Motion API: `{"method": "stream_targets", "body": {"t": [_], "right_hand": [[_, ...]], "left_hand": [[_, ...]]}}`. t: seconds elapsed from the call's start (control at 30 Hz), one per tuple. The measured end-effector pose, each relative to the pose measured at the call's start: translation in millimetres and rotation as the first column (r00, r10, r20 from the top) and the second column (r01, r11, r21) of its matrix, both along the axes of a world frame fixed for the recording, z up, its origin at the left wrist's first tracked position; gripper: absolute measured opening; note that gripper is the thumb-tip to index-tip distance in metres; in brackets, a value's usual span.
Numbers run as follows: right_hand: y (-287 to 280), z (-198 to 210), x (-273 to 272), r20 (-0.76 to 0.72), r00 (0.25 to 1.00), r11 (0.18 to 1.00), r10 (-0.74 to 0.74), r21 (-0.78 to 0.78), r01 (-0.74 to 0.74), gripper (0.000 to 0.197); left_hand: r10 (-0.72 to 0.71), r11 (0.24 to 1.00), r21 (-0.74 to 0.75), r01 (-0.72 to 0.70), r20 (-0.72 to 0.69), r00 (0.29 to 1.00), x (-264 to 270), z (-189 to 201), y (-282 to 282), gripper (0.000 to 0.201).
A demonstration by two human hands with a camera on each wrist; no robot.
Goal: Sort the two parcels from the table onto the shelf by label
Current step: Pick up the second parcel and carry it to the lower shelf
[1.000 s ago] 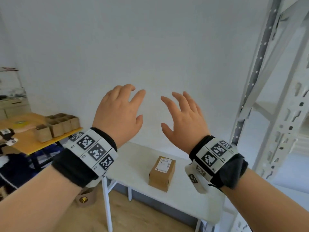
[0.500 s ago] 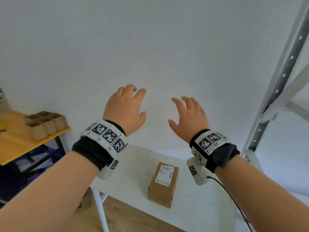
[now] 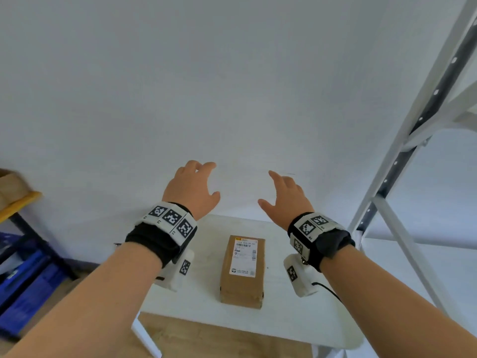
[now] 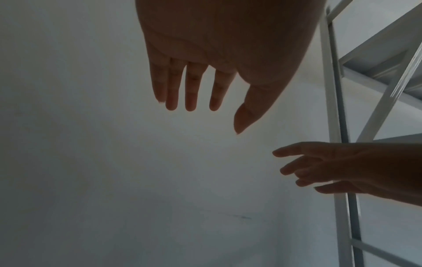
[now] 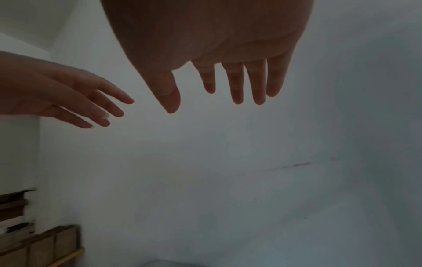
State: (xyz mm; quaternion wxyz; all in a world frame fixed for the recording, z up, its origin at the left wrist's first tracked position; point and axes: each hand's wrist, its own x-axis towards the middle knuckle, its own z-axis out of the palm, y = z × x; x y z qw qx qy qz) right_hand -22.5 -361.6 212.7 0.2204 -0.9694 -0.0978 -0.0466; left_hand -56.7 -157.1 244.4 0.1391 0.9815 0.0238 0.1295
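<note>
One brown cardboard parcel [image 3: 242, 271] with a white label on top lies on the white table [image 3: 289, 316], its long side pointing away from me. My left hand [image 3: 192, 188] and right hand [image 3: 286, 196] hover in the air above the table's far edge, either side of the parcel and well above it. Both are empty with fingers spread and loosely straight, as the left wrist view [image 4: 200, 94] and the right wrist view [image 5: 228, 90] show. The white metal shelf [image 3: 418, 140] rises at the right. A second parcel is not in view.
A plain white wall fills the background. At the far left stand a yellow-topped bench [image 3: 20, 205] with small brown boxes [image 5: 41, 247] and blue items [image 3: 25, 280] below it. Wooden floor [image 3: 219, 339] shows under the table's near edge.
My view has swung right and down, so the parcel now sits centred between my forearms. Both hands have dropped lower and moved forward; they stay empty and spread.
</note>
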Motion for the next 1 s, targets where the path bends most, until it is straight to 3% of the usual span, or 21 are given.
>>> {"method": "stream_targets", "body": {"t": [0.37, 0.67, 0.73, 0.87, 1.0], "right_hand": [[8, -100, 13, -0.286, 0.946, 0.986, -0.152, 0.017, 0.164, 0.075], [7, -173, 9, -0.494, 0.854, 0.972, -0.166, 0.066, 0.227, 0.074], [7, -185, 9, -0.535, 0.828, 0.955, -0.166, 0.121, 0.270, 0.074], [3, -211, 10, -0.618, 0.764, 0.876, -0.184, 0.249, 0.412, 0.070], [2, -231, 12, -0.712, 0.683, 0.763, -0.163, 0.347, 0.545, 0.061]], "left_hand": [[-0.109, 0.989, -0.128, 0.076, -0.276, 0.955, 46, -112, 13, 0.062], [-0.103, 0.951, -0.306, -0.044, -0.449, 0.888, 45, -192, 8, 0.063], [-0.116, 0.905, -0.410, -0.108, -0.484, 0.867, 44, -209, 6, 0.065], [-0.121, 0.738, -0.613, -0.282, -0.532, 0.838, 42, -238, 4, 0.064], [-0.152, 0.606, -0.703, -0.373, -0.562, 0.813, 44, -257, 6, 0.061]]}}
